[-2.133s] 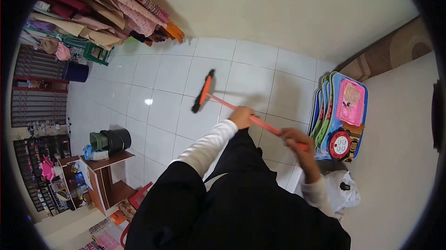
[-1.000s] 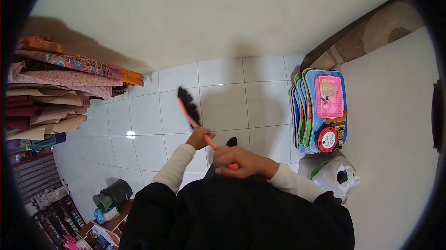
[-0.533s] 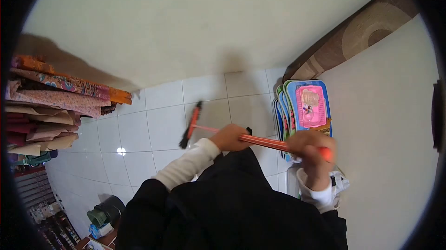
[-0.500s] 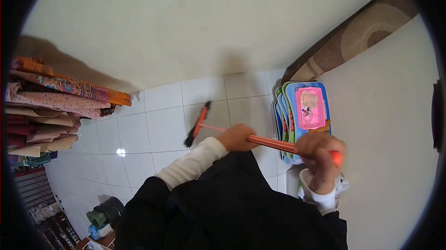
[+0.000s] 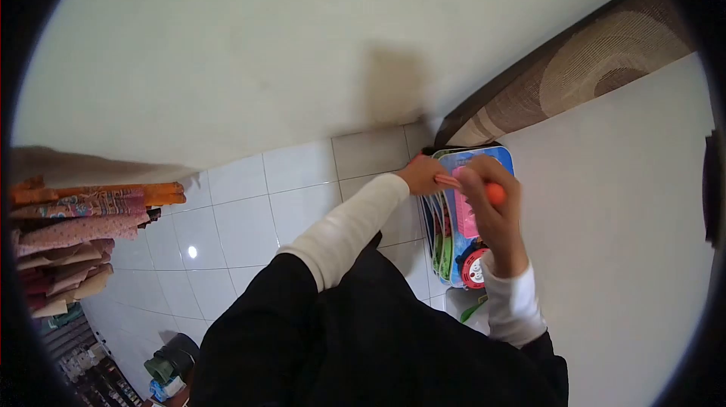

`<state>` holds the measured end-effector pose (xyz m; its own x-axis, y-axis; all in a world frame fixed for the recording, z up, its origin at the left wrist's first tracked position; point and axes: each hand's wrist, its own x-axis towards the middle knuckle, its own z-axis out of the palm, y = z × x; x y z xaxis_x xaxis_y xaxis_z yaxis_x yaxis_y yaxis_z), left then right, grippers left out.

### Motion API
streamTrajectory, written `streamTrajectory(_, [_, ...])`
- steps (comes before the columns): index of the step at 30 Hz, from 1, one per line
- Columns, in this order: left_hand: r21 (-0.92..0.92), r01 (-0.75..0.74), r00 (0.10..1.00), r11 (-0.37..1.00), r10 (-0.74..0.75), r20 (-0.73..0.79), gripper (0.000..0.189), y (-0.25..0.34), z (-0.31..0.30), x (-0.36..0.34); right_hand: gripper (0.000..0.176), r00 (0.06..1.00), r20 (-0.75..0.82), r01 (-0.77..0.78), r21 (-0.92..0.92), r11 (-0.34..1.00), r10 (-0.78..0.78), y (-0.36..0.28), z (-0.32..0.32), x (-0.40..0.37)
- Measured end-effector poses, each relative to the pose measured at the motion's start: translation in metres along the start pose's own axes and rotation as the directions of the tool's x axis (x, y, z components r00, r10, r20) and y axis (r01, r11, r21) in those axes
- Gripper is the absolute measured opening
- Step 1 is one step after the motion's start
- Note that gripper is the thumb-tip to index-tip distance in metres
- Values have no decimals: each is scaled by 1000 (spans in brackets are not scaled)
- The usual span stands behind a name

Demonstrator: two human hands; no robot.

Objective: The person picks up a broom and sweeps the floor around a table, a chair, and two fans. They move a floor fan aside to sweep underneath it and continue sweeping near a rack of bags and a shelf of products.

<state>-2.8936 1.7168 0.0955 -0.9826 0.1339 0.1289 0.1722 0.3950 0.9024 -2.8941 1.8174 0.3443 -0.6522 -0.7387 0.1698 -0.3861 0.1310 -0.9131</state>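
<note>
Both my hands are wrapped round the red handle of a broom (image 5: 448, 180). My left hand (image 5: 420, 174) closes on it lower down, in front of the wall. Near the handle's orange end cap, my right hand (image 5: 493, 207) is closed too, above a pink basket (image 5: 463, 214). Most of the broom head is hidden behind my left hand; only a dark and red bit shows beside the rolled rug.
A stack of thin blue-edged boards (image 5: 503, 156) leans at the right, bearing the basket and a red cable reel (image 5: 473, 268). Behind it stands a brown patterned rolled rug (image 5: 560, 93). Hanging cloths (image 5: 91, 210) are at left, above white floor tiles (image 5: 299, 188).
The broom head has swung right, from the open tiles to the corner by the rug. My left hand moved right and up; my right hand moved left and up. The cable reel came into view.
</note>
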Motion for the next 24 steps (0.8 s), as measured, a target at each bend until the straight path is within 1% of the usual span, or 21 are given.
streamTrajectory(2, [-4, -11, 997, 1000, 11, -76, 21, -45, 2, 24, 13, 998, 64, 9, 76, 997, -14, 30, 6, 24])
streamTrajectory(4, [-71, 48, 992, 996, -56, -112, 19, -62, -5, 38, 14, 989, 143, 2, 136, 991, -22, 56, 1, 43])
streamTrajectory(5, [-139, 114, 986, 984, -129, -105, 17, -68, -8, 42, 15, 981, 191, -12, 157, 988, -18, 68, -4, 51])
streamTrajectory(6, [-133, 151, 982, 980, -164, -93, 15, -69, -12, 42, 16, 971, 240, -27, 179, 984, -17, 72, -8, 58])
streamTrajectory(7, [-127, 187, 977, 974, -198, -81, 14, -69, -16, 43, 18, 960, 273, -3, 246, 969, -66, 72, -11, 63])
streamTrajectory(8, [-48, 190, 979, 981, -193, -66, 13, -67, -17, 40, 19, 946, 301, 17, 313, 950, -116, 70, -14, 68])
streamTrajectory(9, [23, 173, 982, 985, -171, -82, 12, -65, -18, 33, 20, 931, 324, 37, 377, 925, -169, 66, -16, 71])
streamTrajectory(10, [95, 157, 984, 983, -148, -99, 11, -64, -18, 26, 21, 890, 389, 71, 397, 915, -238, 65, -16, 73])
streamTrajectory(12, [227, 95, 982, 969, -54, -182, 12, -55, -9, -13, 22, 785, 499, 136, 440, 888, -367, 59, -13, 68])
streamTrajectory(14, [246, 242, 960, 939, -194, -203, 17, -21, -15, -48, 27, 714, 558, 130, 486, 864, -422, 51, 0, 52])
streamTrajectory(15, [204, 413, 907, 888, -380, -183, 21, 10, -26, -64, 29, 691, 577, 101, 519, 849, -435, 47, 10, 43])
streamTrajectory(17, [215, 413, 869, 885, -312, -385, 28, 7, -14, -116, 32, 639, 603, 45, 590, 806, -477, 42, 32, 24])
streamTrajectory(19, [193, 493, 827, 848, -389, -406, 29, 15, -19, -154, 32, 579, 614, -14, 666, 746, -537, 43, 56, 12])
streamTrajectory(20, [179, 537, 800, 824, -430, -419, 30, 17, -24, -170, 32, 575, 623, -29, 663, 748, -531, 45, 64, 11])
streamTrajectory(22, [233, 608, 756, 759, -464, -461, 32, 11, -31, -197, 32, 557, 645, -61, 660, 749, -523, 49, 82, 9])
streamTrajectory(24, [301, 688, 705, 661, -509, -494, 35, -3, -34, -224, 30, 543, 688, -73, 610, 789, -482, 62, 96, 11])
